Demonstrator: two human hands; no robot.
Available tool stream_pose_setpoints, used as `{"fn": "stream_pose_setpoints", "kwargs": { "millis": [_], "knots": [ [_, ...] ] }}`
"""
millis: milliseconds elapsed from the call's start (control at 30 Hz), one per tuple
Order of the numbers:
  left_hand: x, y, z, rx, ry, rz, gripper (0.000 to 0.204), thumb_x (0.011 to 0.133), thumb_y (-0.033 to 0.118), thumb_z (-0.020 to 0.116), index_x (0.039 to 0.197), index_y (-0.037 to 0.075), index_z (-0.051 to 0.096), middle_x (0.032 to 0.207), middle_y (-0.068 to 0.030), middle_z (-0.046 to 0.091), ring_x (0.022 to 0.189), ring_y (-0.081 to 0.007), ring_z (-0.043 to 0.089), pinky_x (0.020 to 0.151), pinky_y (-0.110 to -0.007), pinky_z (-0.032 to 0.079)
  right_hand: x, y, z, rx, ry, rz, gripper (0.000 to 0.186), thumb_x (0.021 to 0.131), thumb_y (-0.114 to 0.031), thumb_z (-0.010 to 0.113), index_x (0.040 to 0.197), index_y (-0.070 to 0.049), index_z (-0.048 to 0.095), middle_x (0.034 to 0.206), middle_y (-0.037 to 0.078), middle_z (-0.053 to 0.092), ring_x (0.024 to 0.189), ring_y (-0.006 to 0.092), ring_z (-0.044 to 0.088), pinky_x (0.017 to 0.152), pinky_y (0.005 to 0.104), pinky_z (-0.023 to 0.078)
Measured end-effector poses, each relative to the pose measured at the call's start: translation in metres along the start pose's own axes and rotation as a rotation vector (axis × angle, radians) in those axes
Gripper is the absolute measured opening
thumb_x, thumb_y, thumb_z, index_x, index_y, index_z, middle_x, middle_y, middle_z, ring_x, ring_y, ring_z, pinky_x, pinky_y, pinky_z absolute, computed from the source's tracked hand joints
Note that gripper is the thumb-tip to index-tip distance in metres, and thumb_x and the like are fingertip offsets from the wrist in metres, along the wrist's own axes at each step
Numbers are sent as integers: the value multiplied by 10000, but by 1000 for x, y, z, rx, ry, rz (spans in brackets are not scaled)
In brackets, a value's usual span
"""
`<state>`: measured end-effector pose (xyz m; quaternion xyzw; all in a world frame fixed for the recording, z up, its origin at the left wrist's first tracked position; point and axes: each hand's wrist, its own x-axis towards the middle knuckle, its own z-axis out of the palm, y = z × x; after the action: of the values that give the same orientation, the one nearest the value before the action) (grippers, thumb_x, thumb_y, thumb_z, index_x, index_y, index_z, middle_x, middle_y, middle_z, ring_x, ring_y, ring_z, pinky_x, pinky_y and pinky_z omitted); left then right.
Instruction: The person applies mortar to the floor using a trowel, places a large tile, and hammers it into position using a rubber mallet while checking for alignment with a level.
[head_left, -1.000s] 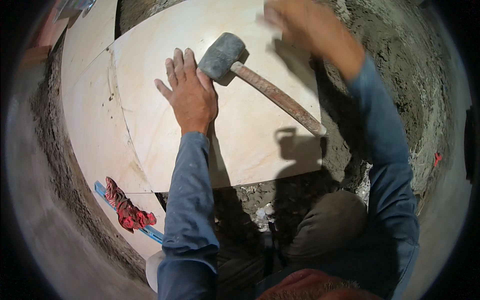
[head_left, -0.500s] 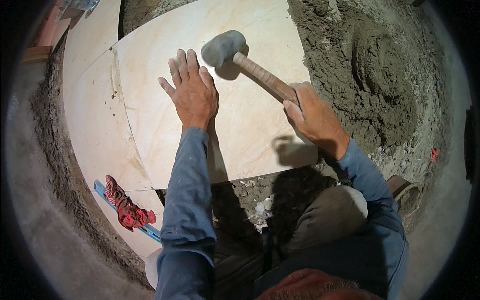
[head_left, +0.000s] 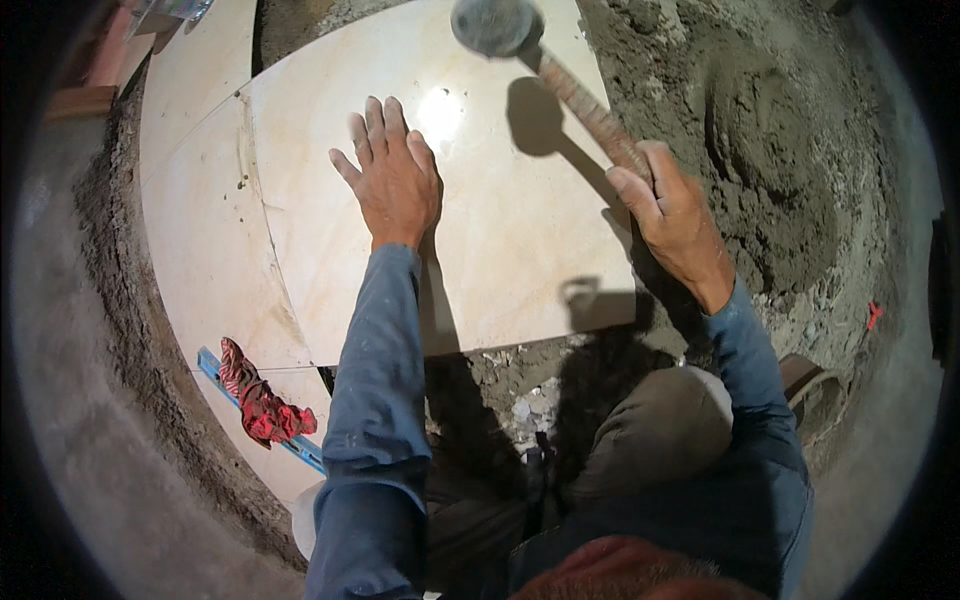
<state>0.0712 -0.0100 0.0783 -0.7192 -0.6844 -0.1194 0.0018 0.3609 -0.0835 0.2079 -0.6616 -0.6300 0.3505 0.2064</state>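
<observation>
My left hand (head_left: 396, 195) lies flat on a large cream floor tile (head_left: 500, 255), its fingers stretched out and spread a little. In my right hand (head_left: 680, 215) is the wooden handle of a rubber mallet (head_left: 595, 112), gripped near its end. The mallet's dark grey head is raised above the far part of the tile, and its shadow falls on the surface below. A thin seam separates this tile from the cream tiles (head_left: 205, 215) on the left.
Wet grey mortar (head_left: 765, 150) is heaped along the tile's right side. At lower left, a red patterned cloth (head_left: 262, 400) lies over a blue spirit level (head_left: 305, 452). A small red piece (head_left: 874, 316) sits far right. Rubble (head_left: 520, 400) shows before my knees.
The mallet has risen off the tile and swung farther away and to the right, together with my right hand. My left hand stays flat on the tile.
</observation>
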Motion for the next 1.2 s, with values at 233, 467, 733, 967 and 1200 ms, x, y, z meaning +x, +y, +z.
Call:
{"fn": "stream_pose_setpoints", "kwargs": {
  "millis": [233,467,733,967,1200],
  "knots": [
    [-1,3,1,-37,-20,3,549,1087,333,330,1596,127,325,1680,-124,283,1563,-357,209,1236,-660,77,13,59,10,-68,120,83,359,1052,-364,582,1159,-23,545,855,268,661,788,356,719,655,467,497],
    [-2,3,2,-20,-15,0,549,1092,342,322,1597,128,326,1681,-121,282,1567,-351,199,1234,-657,69,-23,58,12,61,262,60,369,1058,-381,568,1105,-19,518,789,243,639,699,331,686,619,455,493],
    [-5,2,-1,-37,-63,-12,563,1086,333,313,1599,103,325,1692,-116,259,1574,-336,179,1247,-639,35,-42,26,13,11,-31,3,388,1057,-383,573,1097,-5,496,659,202,603,556,309,638,505,463,466],
    [-3,-4,-1,-40,0,-28,553,1075,325,358,1594,133,349,1680,-111,293,1567,-337,205,1236,-657,84,-27,6,19,4,-222,209,382,1064,-371,542,1120,7,544,770,244,641,682,357,664,625,497,492],
    [-4,-7,-4,-87,51,36,556,1049,313,431,1562,103,387,1655,-125,338,1533,-350,287,1239,-637,122,-54,40,52,41,-116,121,463,1075,-434,508,1076,26,561,818,146,533,758,248,537,708,379,459]
  ]
}}
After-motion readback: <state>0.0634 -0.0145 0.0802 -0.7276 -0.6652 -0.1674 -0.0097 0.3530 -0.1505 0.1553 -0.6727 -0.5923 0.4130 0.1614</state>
